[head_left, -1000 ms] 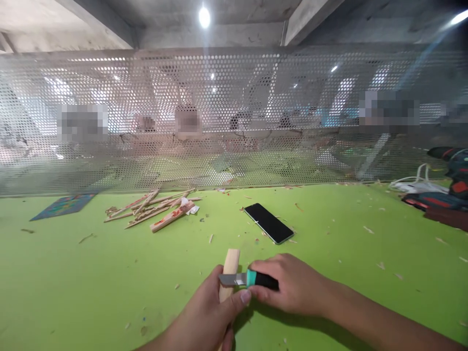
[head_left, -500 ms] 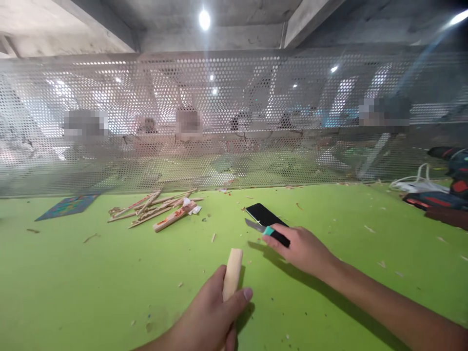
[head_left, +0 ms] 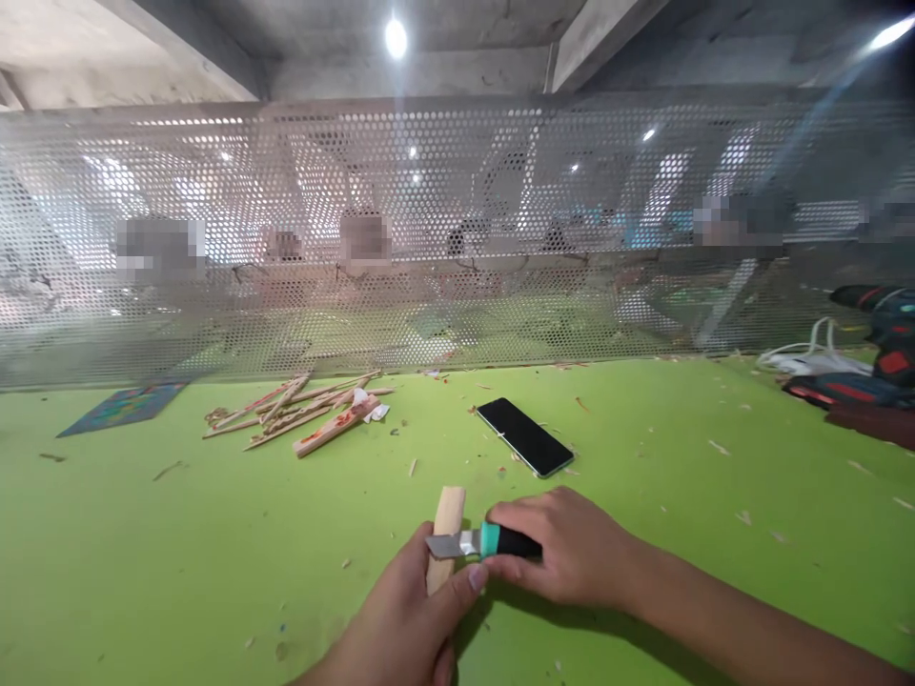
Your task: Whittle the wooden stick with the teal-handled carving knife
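My left hand is closed around a pale strip of wood, whose upper end sticks out past the thumb and forefinger. The lower part of the strip is hidden in the palm. My right hand grips a utility knife with a black and teal handle. Its bare blade lies across the face of the wood, just above my left thumb. Both hands are close together over the green table.
A black smartphone lies beyond my hands. Wood sticks and a red-stained wood piece are at the left, near a patterned sheet. A power drill and white cable are at the right. A perforated screen runs behind.
My right hand has brought the knife down and left from beside the phone onto the wood. The left hand still holds the strip, nearly in place. The whole phone now shows.
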A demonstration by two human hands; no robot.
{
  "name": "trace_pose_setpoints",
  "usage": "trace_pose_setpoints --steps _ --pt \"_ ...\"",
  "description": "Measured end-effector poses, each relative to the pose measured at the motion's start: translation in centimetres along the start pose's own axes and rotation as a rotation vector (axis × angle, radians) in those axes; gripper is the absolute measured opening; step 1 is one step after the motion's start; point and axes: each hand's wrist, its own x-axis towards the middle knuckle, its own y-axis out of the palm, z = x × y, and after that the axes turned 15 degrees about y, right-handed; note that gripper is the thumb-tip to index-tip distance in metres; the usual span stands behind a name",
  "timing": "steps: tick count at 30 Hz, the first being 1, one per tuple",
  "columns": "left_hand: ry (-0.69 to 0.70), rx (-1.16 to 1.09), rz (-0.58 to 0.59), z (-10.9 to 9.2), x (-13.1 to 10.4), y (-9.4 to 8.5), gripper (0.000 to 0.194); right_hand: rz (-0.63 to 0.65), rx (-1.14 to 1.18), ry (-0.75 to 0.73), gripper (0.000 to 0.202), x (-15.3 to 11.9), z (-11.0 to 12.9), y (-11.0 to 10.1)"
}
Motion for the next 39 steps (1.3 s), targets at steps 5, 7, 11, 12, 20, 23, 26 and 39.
trace_pose_setpoints --steps 5,7,11,12,20,23,26,39 --pt "-0.009 0.054 0.029 0.0 -0.3 -0.2 0.055 -0.154 0.003 0.370 0.066 1.6 -3.9 -1.2" --pt "-0.025 0.041 0.007 0.3 -0.2 -0.3 0.053 -0.218 -0.013 0.420 0.065 1.9 -5.0 -1.6" --pt "-0.036 -0.036 -0.002 0.8 0.2 -0.4 0.054 -0.168 -0.008 0.342 0.063 1.7 -4.2 -1.0" --pt "-0.029 -0.052 -0.010 0.9 0.3 -0.4 0.055 -0.161 -0.012 0.303 0.061 1.5 -3.7 -0.7" --pt "-0.010 -0.212 -0.044 1.2 0.8 -0.6 0.062 -0.145 -0.059 0.131 0.039 0.2 -0.5 0.3" --pt "0.021 -0.293 -0.020 1.5 1.0 -0.5 0.061 -0.102 -0.016 0.116 0.036 -0.5 1.0 0.3" --pt "0.024 -0.333 -0.044 1.8 1.2 -0.4 0.059 0.004 0.054 0.080 0.038 -1.4 2.7 0.3" --pt "-0.044 -0.373 -0.163 0.6 2.0 -0.6 0.057 -0.171 -0.214 0.162 0.017 -2.3 6.9 -0.9"
